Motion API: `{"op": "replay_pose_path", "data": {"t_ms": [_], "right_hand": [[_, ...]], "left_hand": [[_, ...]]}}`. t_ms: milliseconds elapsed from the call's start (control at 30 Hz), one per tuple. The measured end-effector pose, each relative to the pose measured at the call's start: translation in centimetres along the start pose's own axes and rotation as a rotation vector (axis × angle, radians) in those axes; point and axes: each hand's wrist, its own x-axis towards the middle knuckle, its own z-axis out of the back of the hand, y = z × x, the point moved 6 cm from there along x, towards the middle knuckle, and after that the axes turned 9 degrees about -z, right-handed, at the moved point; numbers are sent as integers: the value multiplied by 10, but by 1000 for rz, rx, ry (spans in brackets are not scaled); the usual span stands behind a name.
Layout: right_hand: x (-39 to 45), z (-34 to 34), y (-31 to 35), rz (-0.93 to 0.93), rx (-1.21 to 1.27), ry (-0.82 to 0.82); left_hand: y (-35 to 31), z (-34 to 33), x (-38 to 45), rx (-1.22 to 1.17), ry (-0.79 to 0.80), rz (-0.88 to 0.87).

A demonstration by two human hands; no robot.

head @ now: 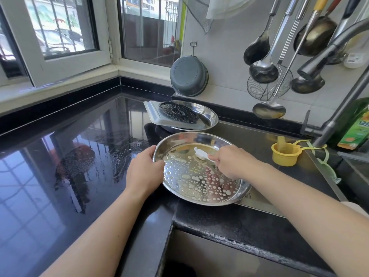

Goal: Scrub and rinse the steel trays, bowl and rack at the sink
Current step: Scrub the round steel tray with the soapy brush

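L hand [144,172] grips beaded tray [199,184], R hand [231,162] w/ brush [201,153] inside

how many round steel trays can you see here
2. One round steel tray is gripped at its rim by the left hand while being scrubbed; a second sits behind it holding other items. More may be hidden underneath.

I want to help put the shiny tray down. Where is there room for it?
The black counter left of the left hand is bare, though wet near the steel tray. It is crowded behind, where another tray holds a rack, and by the yellow cup and faucet.
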Motion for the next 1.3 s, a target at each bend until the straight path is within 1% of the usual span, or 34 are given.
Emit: {"op": "replay_pose_path", "data": {"t_ms": [67,167,233,300,367,433,500,600,700,800,900,933,967,1033,1100,1133,1200,1300], "right_hand": [[0,3,-6,-23,-27,-15],[2,19,-25,-126,-119,-132],[3,22,-24,-144,-106,-140],[4,16,-6,-79,-82,-73],[3,5,18,29,-40,3],[1,4,30,85,-15,10],[2,9,25,50,-35,-11],[4,18,-1,-88,-102,-78],[5,20,-13,-130,-90,-63],[-2,17,6,-53,-70,-11],[-19,7,49,129,20,114],[-24,5,59,161,47,129],[-24,6,63,161,50,118],[-15,13,56,117,-49,27],[-4,24,34,-12,-97,-93],[1,28,22,-74,-92,-120],[6,27,11,-137,-77,-113],[3,20,27,-70,-108,-89]], "left_hand": [[-1,0,-1,-4,2,6],[-2,-1,-1,-8,12,1],[-2,-1,-1,-2,18,-4],[-2,0,-1,0,13,2],[-2,1,-1,-4,13,12],[-2,2,-1,0,12,14],[-3,2,-2,4,13,21],[-5,3,-4,1,9,32],[-8,4,-6,-11,8,42],[-9,3,-7,-13,3,45],[-8,3,-6,-6,5,42],[-8,4,-6,-6,7,41],[-7,4,-6,-6,9,41],[-5,4,-6,-20,8,52],[-4,4,-6,-41,3,60],[-3,4,-6,-47,0,60],[-3,3,-6,-50,0,56],[-4,4,-5,-56,-5,59]]}}
